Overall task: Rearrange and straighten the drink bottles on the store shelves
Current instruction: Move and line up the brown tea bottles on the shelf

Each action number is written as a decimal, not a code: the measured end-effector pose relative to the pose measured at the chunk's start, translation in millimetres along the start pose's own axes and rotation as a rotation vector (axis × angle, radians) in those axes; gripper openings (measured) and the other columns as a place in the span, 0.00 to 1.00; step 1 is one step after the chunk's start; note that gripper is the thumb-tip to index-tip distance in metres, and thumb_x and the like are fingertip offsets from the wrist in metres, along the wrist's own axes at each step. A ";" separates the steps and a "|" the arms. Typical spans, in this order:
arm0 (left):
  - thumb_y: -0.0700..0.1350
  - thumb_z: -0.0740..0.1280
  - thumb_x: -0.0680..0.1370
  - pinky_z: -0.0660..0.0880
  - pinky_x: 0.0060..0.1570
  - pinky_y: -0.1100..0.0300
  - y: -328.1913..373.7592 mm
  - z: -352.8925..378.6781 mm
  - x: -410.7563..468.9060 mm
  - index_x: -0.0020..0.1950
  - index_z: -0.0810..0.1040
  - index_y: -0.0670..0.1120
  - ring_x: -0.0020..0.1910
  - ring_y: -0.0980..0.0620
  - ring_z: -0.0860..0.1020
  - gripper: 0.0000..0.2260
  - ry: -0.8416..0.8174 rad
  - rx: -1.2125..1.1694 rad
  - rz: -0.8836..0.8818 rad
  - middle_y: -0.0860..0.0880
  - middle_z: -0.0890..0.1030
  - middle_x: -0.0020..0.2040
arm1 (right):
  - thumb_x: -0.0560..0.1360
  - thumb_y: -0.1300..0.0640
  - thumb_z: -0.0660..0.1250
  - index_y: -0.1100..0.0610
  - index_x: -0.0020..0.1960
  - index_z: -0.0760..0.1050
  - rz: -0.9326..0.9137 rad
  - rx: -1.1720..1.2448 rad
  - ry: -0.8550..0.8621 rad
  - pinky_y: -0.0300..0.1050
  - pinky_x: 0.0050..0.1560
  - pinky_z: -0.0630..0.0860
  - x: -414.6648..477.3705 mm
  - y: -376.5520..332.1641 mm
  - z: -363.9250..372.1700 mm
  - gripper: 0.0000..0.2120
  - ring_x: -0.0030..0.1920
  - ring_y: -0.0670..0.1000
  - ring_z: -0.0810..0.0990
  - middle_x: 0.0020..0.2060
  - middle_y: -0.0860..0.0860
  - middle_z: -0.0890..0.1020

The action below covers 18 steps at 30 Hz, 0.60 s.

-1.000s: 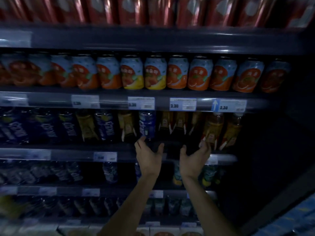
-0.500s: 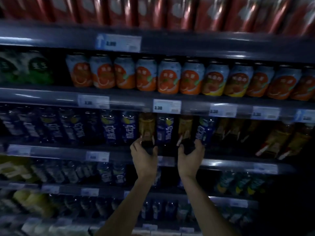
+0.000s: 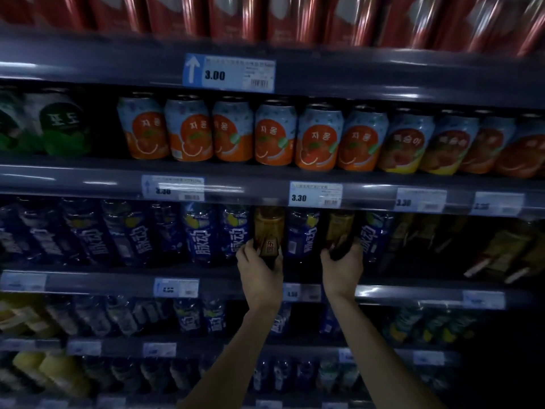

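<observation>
Dim store shelves (image 3: 295, 178) fill our view, stacked with drinks. Red cartons (image 3: 236, 16) line the top, and orange cans (image 3: 277, 134) sit on the shelf below them, above price tags (image 3: 315, 193). On the third shelf, a row of blue bottles (image 3: 200, 231) runs to the left. We raise both arms to that shelf. Our left hand (image 3: 259, 267) wraps its fingers around the lower part of an amber bottle (image 3: 269, 231) standing between blue ones. Our right hand (image 3: 342, 267) grips a second amber bottle (image 3: 339, 231) one slot to the right, its base in our palm. This second bottle seems tilted slightly, though the dim light makes that hard to judge.
</observation>
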<state>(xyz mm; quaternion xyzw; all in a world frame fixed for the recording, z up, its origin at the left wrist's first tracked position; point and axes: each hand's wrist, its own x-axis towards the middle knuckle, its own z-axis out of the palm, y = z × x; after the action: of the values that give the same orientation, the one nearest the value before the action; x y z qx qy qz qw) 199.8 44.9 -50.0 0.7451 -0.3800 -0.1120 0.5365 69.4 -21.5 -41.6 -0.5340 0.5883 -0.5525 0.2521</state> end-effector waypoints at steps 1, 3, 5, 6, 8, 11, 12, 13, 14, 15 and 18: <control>0.49 0.70 0.76 0.78 0.56 0.50 2.1 3.3 0.5 0.73 0.61 0.44 0.64 0.47 0.71 0.30 0.012 0.012 -0.010 0.47 0.64 0.67 | 0.70 0.61 0.72 0.62 0.65 0.68 0.000 -0.006 -0.006 0.53 0.59 0.76 1.2 1.4 0.7 0.26 0.58 0.58 0.77 0.57 0.58 0.76; 0.51 0.70 0.75 0.79 0.51 0.49 6.8 8.8 1.8 0.72 0.62 0.44 0.62 0.46 0.72 0.30 0.051 0.057 -0.055 0.47 0.64 0.67 | 0.70 0.61 0.73 0.62 0.65 0.69 0.001 -0.032 -0.020 0.54 0.58 0.76 2.9 3.6 2.5 0.26 0.58 0.59 0.76 0.57 0.58 0.75; 0.52 0.73 0.73 0.80 0.49 0.48 10.8 13.2 2.3 0.71 0.63 0.45 0.61 0.45 0.72 0.32 0.090 0.122 -0.091 0.46 0.66 0.66 | 0.69 0.59 0.74 0.62 0.68 0.67 0.003 -0.067 -0.033 0.52 0.61 0.74 4.0 5.4 3.6 0.30 0.61 0.59 0.73 0.60 0.59 0.73; 0.52 0.74 0.72 0.79 0.50 0.48 12.6 15.5 2.8 0.71 0.63 0.45 0.60 0.45 0.73 0.33 0.111 0.147 -0.100 0.46 0.66 0.65 | 0.69 0.58 0.75 0.62 0.69 0.66 0.006 -0.088 -0.036 0.51 0.61 0.73 4.4 5.7 3.6 0.33 0.63 0.60 0.71 0.61 0.59 0.72; 0.51 0.76 0.70 0.78 0.52 0.47 15.1 20.7 3.1 0.70 0.63 0.44 0.59 0.44 0.73 0.35 0.147 0.174 -0.112 0.44 0.67 0.65 | 0.69 0.56 0.75 0.62 0.71 0.64 0.010 -0.128 -0.035 0.52 0.63 0.71 5.3 6.1 3.2 0.35 0.65 0.60 0.69 0.64 0.60 0.70; 0.52 0.76 0.69 0.76 0.54 0.45 13.9 24.1 3.1 0.70 0.63 0.43 0.59 0.42 0.73 0.36 0.176 0.201 -0.110 0.43 0.67 0.65 | 0.69 0.53 0.74 0.63 0.72 0.64 -0.005 -0.140 -0.050 0.55 0.65 0.70 6.3 7.9 1.9 0.36 0.67 0.61 0.67 0.65 0.60 0.69; 0.53 0.76 0.69 0.76 0.54 0.45 12.2 23.5 3.9 0.70 0.63 0.43 0.59 0.42 0.73 0.36 0.178 0.217 -0.102 0.43 0.67 0.65 | 0.69 0.53 0.75 0.63 0.71 0.64 -0.001 -0.137 -0.056 0.56 0.66 0.70 6.8 8.3 1.5 0.37 0.67 0.61 0.66 0.65 0.60 0.69; 0.54 0.76 0.69 0.77 0.53 0.45 10.3 22.3 5.0 0.70 0.63 0.43 0.58 0.42 0.73 0.36 0.178 0.233 -0.091 0.43 0.68 0.65 | 0.69 0.52 0.75 0.64 0.71 0.63 0.002 -0.137 -0.059 0.56 0.66 0.69 7.1 9.4 0.9 0.37 0.67 0.60 0.66 0.65 0.60 0.69; 0.54 0.76 0.69 0.77 0.52 0.45 8.7 21.0 6.4 0.69 0.64 0.43 0.57 0.42 0.73 0.36 0.178 0.244 -0.079 0.43 0.68 0.64 | 0.69 0.52 0.75 0.64 0.71 0.63 -0.004 -0.136 -0.062 0.55 0.67 0.69 6.9 10.6 0.3 0.38 0.67 0.60 0.65 0.65 0.60 0.68; 0.54 0.76 0.69 0.77 0.52 0.45 7.8 20.0 7.1 0.69 0.64 0.43 0.57 0.42 0.73 0.36 0.179 0.248 -0.072 0.43 0.68 0.63 | 0.69 0.52 0.76 0.65 0.71 0.63 -0.014 -0.133 -0.067 0.54 0.67 0.68 6.6 11.7 -0.3 0.38 0.68 0.59 0.65 0.65 0.60 0.68; 0.52 0.77 0.68 0.76 0.53 0.45 8.7 18.8 7.7 0.67 0.66 0.43 0.57 0.43 0.73 0.34 0.194 0.221 -0.062 0.44 0.68 0.61 | 0.68 0.52 0.77 0.65 0.70 0.64 -0.039 -0.113 -0.083 0.49 0.67 0.65 5.5 13.9 -2.2 0.37 0.67 0.58 0.65 0.64 0.59 0.68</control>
<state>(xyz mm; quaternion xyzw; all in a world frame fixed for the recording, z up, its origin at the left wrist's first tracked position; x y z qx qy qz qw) 190.4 25.0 -48.0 0.8183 -0.3132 -0.0132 0.4818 60.9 -28.1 -52.2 -0.5812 0.5970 -0.5007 0.2350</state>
